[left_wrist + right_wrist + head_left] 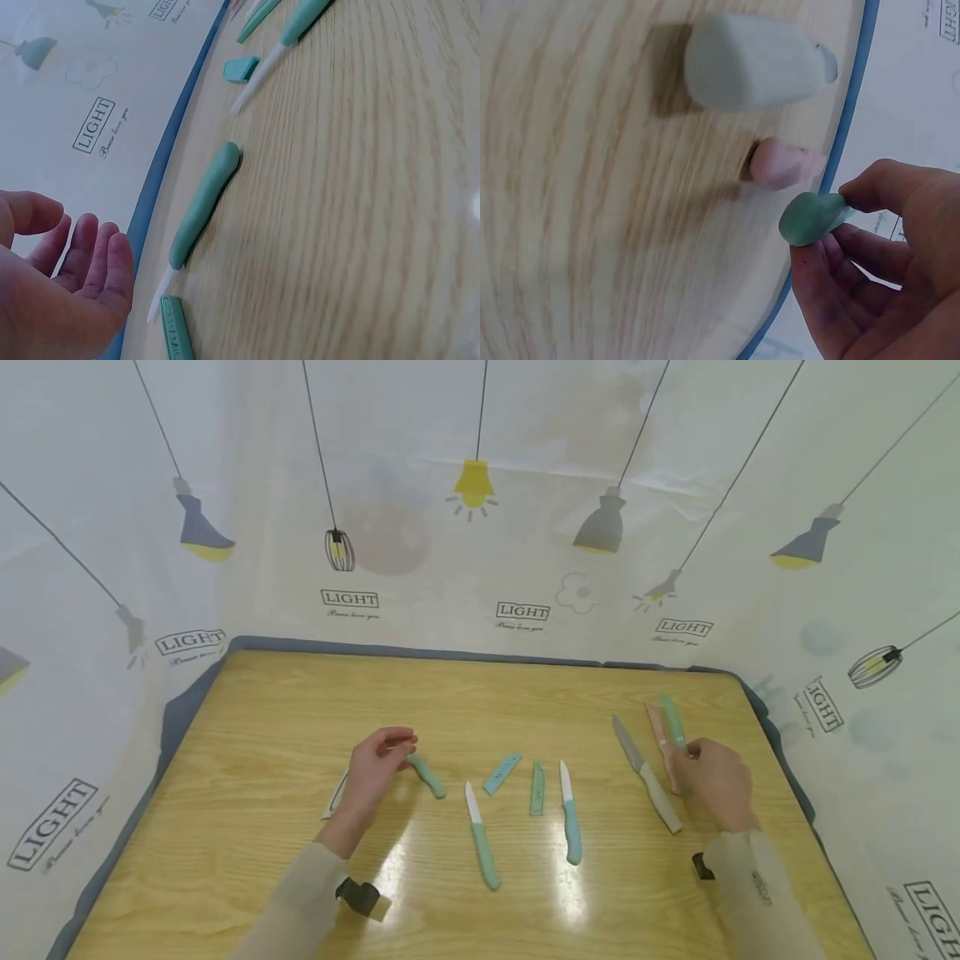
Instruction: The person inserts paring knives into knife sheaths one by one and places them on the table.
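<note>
Near the table's right end my right hand (716, 781) pinches a slim green knife (810, 219) between thumb and fingers. No bare blade shows on it. A pink knife (658, 731) lies close beside that hand. Left of it is a large grey knife (633, 752) with a pale handle. My left hand (378, 768) is above the table with loosely bent fingers, holding nothing. Beside it lies a small green-handled knife (204, 206), its white blade tip near a green sheath (176, 330). A pale sheath (335, 797) is partly hidden by the left hand.
Between the hands lie a second green-handled knife (483, 852), a blue sheath (502, 774), a green sheath (537, 789) and a blue-handled knife (572, 827). The white blades are bare. Patterned sheeting (450, 610) surrounds the wooden table (270, 710).
</note>
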Motion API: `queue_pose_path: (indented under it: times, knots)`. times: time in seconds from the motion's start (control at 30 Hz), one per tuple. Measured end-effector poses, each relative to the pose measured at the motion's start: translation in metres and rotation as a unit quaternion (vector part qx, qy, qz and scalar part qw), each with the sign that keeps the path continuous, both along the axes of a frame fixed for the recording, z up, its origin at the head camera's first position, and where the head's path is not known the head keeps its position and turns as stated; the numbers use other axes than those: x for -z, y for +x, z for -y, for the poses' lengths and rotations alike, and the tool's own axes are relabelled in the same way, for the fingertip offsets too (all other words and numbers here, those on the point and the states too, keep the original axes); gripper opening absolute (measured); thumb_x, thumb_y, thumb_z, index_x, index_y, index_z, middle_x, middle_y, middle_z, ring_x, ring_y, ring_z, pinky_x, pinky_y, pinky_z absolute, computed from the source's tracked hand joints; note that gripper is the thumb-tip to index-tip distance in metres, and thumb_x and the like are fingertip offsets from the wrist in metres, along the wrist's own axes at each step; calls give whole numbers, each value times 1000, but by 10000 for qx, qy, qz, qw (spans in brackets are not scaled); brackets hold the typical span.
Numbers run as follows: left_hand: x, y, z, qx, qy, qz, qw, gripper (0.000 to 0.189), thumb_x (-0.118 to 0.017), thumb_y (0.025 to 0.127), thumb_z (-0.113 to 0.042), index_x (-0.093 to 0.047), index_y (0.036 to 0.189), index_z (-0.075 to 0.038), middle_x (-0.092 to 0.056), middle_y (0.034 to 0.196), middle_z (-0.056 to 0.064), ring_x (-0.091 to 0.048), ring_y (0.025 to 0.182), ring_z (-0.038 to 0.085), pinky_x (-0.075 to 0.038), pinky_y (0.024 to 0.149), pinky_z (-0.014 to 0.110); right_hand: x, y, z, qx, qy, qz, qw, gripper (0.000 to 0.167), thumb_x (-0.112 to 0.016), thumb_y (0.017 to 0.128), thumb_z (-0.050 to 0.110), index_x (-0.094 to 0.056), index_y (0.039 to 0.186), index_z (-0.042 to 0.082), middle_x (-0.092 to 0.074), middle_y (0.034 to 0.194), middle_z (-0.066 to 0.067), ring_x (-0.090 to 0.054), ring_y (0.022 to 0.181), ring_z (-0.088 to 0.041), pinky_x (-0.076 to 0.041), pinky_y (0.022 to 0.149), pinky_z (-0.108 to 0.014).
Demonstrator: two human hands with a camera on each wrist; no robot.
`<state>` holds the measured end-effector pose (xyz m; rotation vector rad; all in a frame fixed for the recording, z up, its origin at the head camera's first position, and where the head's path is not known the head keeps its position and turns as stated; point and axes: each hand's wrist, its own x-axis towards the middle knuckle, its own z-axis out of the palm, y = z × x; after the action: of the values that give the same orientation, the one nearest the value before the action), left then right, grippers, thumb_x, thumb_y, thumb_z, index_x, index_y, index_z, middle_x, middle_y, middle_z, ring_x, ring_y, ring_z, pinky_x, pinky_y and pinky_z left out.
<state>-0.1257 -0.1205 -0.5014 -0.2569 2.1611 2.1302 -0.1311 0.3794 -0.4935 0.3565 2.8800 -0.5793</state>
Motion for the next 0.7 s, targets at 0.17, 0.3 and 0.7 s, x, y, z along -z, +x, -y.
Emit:
queue_pose_path:
  times: [0.17,0.3,0.7]
  knots:
    - [1,1,8,-92,14,16,10000,30,-58,102,2,-60,131,10,-64,130,27,-63,118,38,-57,98,43,6,-3,-12,-32,35,-35,10000,54,-52,102,35,-64,120,-14,-69,109,-32,-69,87,-42,-57,68,-53]
    - [2,2,14,-130,-21,22,9999,30,-58,102,1,-61,130,10,-64,131,27,-63,118,37,-58,97,41,11,-3,-14,-14,41,-88,10000,43,-53,98,27,-68,108,-13,-71,89,-23,-65,71,-30,-53,57,-44]
    - [0,3,28,-147,-220,8,9996,29,-56,104,-4,-61,130,6,-65,131,24,-62,120,38,-57,99,40,19,-5,-12,-89,261,-154,9995,42,-51,101,25,-66,109,-13,-71,91,-26,-67,72,-33,-55,58,-50]
